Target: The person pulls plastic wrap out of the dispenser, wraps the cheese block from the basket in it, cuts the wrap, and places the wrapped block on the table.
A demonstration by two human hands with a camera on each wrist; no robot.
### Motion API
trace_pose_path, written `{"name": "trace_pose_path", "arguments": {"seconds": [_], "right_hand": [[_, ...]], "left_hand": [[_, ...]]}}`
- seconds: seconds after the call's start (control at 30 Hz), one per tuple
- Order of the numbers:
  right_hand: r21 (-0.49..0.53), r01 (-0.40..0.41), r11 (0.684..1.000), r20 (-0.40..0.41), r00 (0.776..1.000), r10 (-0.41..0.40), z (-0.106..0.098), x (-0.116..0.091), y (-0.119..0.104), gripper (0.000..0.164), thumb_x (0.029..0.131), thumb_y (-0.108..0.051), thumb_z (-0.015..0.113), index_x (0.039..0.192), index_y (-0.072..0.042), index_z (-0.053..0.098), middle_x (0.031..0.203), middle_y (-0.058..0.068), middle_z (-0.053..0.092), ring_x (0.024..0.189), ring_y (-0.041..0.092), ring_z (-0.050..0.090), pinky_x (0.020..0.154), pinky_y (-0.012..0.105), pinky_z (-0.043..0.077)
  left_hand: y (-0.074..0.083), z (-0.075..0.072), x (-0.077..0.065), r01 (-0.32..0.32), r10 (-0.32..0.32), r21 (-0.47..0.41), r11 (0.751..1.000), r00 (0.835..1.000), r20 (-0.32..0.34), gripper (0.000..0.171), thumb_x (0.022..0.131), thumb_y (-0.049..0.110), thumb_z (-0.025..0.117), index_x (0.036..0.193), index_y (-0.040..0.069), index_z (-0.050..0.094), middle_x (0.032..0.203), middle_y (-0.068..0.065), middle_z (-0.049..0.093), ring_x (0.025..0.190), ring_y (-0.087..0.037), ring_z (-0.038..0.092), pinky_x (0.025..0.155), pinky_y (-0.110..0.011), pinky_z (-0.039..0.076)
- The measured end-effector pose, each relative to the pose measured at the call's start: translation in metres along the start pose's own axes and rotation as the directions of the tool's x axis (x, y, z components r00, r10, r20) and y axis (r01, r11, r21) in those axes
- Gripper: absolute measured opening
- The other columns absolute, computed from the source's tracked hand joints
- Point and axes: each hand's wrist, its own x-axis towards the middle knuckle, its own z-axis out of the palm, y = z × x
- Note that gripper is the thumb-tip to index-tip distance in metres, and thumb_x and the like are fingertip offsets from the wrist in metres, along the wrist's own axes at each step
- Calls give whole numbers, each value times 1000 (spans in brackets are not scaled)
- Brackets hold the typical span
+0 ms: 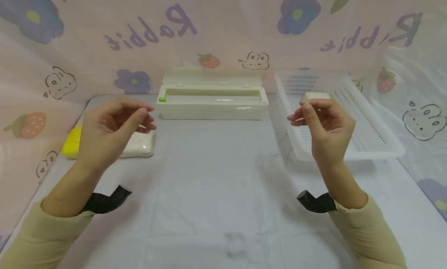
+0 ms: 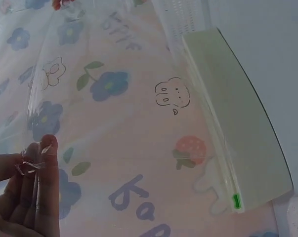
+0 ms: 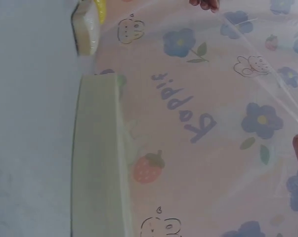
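My left hand point(image 1: 108, 133) is raised over the left part of the table and pinches a bunched corner of clear cling film point(image 2: 32, 111) between thumb and fingers. Level with it on the right, my right hand point(image 1: 326, 125) holds the other end, thumb against fingers, in front of the white basket point(image 1: 378, 154). In the right wrist view the film's edge runs taut from hand to hand, though the head view barely shows it. Between and beyond the hands sits a cream cling film dispenser point(image 1: 213, 112), lid up, with a green slider point(image 1: 162, 99) at its left end.
Behind my left hand lie a white speckled block point(image 1: 140, 145) with a shiny surface and a yellow one point(image 1: 71, 144), partly hidden. Another whitish block point(image 1: 317, 95) is in the basket. A printed curtain point(image 1: 223, 36) hangs behind the white-covered table point(image 1: 206, 191).
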Motion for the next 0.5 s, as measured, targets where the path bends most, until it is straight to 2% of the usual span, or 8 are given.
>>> {"name": "trace_pose_path", "arguments": {"seconds": [0.13,0.27,0.4,0.5], "right_hand": [[-51,-33,998,59,998,36,-7,-13,0,7,84,15,60,89,20,62,78,13,70,61,20,70,59,28,59],[-71,-73,995,117,990,81,-14,-25,3,7,84,17,58,89,20,61,82,11,71,64,19,71,61,27,59],[-113,-112,987,190,973,132,-20,-34,9,7,84,17,59,89,20,61,82,9,72,68,17,71,64,24,58],[-144,-138,980,232,958,169,-25,-39,11,8,83,19,59,90,18,62,82,7,72,70,15,71,65,22,58]], "left_hand": [[-3,-4,-7,35,-37,52,998,998,42,10,88,-8,60,95,-11,67,79,-8,70,68,-15,68,62,-22,57],[-7,-5,-16,93,-107,167,982,991,80,10,90,-5,61,97,-9,66,87,-3,70,71,-14,68,63,-25,58],[-13,-7,-23,132,-163,240,962,980,114,10,90,-1,62,99,-4,67,92,2,70,73,-15,68,64,-27,59],[-19,-8,-27,139,-185,289,947,973,139,10,90,1,63,99,-2,67,93,4,70,74,-13,68,66,-27,59]]}}
